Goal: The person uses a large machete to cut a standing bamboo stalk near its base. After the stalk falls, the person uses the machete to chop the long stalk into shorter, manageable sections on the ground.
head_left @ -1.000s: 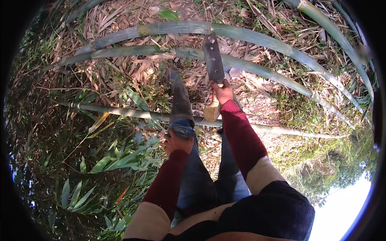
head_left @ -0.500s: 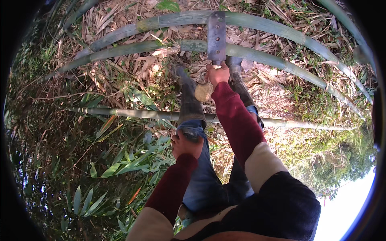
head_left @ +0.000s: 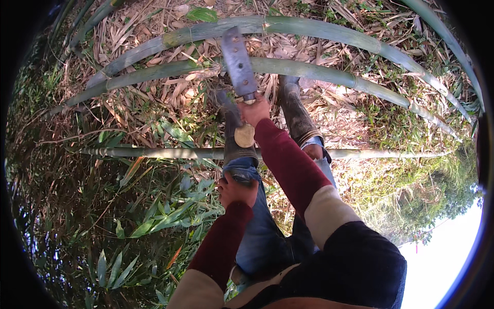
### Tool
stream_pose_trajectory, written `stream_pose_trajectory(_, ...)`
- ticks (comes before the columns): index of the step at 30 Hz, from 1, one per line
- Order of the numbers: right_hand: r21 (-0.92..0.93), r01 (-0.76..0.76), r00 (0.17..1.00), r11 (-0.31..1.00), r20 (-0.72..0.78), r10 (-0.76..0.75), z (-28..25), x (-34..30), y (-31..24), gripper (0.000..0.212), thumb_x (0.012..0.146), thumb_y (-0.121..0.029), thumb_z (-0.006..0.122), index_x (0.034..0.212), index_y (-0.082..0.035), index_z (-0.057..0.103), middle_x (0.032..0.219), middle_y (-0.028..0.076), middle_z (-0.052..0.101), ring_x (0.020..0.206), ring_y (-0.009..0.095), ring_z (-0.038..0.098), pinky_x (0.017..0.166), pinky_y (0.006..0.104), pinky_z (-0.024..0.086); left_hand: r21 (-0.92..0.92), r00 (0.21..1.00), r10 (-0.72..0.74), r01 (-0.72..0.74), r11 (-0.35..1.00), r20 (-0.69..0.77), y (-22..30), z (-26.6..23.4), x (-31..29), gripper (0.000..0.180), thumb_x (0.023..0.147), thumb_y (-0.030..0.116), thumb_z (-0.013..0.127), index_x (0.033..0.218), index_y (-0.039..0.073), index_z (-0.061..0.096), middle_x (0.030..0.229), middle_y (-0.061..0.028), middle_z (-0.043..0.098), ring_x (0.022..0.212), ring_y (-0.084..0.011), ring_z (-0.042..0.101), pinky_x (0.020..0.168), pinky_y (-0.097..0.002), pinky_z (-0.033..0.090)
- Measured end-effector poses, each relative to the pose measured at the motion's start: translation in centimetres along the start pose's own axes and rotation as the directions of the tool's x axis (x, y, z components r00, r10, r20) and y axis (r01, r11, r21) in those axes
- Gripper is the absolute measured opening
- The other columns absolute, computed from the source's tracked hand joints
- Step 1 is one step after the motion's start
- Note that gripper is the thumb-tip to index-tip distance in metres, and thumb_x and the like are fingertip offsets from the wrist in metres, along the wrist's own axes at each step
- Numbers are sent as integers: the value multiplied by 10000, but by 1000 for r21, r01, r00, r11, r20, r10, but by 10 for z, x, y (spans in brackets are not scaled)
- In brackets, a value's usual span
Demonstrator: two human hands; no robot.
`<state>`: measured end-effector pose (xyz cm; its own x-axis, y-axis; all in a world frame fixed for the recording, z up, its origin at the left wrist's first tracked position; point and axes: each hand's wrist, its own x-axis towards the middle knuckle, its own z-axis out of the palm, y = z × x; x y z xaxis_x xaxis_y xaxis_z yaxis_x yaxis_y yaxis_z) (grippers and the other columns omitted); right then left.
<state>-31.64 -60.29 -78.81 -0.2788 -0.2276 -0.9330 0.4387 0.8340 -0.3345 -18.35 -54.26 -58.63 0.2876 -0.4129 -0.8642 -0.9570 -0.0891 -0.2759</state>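
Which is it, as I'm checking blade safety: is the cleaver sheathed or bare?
Bare: the cleaver shows its dark metal and row of round marks uncovered, beyond the right hand.

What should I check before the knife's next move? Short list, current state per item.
1. Right grip closed on the handle: ok.
2. Left grip away from the blade: ok, it rests at the left knee.
3. Left boot well apart from the knife: not ok as seen, the handle's end overlaps it in view; depth is unclear.
4. Blade off the two near stems: cannot tell, it overlaps both in view.
5. Gloves on: not ok, bare skin shows on both.
6. Edge sharp: cannot tell.
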Motion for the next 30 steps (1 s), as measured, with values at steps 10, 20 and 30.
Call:
stream_pose_trajectory(10, 352, -49, 995, 935, -62, 75, 1, 4, -21, 259, 816, -17, 695, 1026, 37, 553, 645, 96, 603, 505, 218, 613, 449, 397, 523, 11, 997, -38, 37, 999, 61, 3, -6, 1, 916, 711, 539, 725, 1414, 72, 369, 1286, -236, 509, 1146, -427, 582, 928, -535, 510)
stream_pose_trajectory(20, 225, 13, 998, 974, 54, -26, -23, -1, -27, 259, 817, -25, 685, 1021, 73, 559, 625, 119, 621, 484, 220, 612, 456, 375, 528, -22, 999, -17, 18, 1000, 29, 1, -5, -1, 924, 713, 522, 731, 1423, 63, 358, 1274, -228, 507, 1110, -434, 595, 923, -534, 510)
stream_pose_trajectory(30, 284, -77, 996, 956, 62, 62, -3, -12, -12, 270, 807, -9, 699, 1040, 17, 563, 652, 126, 633, 488, 218, 607, 470, 383, 530, -4, 1000, -2, 2, 1000, 22, -7, 3, -4, 890, 722, 528, 718, 1411, 75, 383, 1268, -220, 511, 1108, -429, 599, 897, -543, 523)
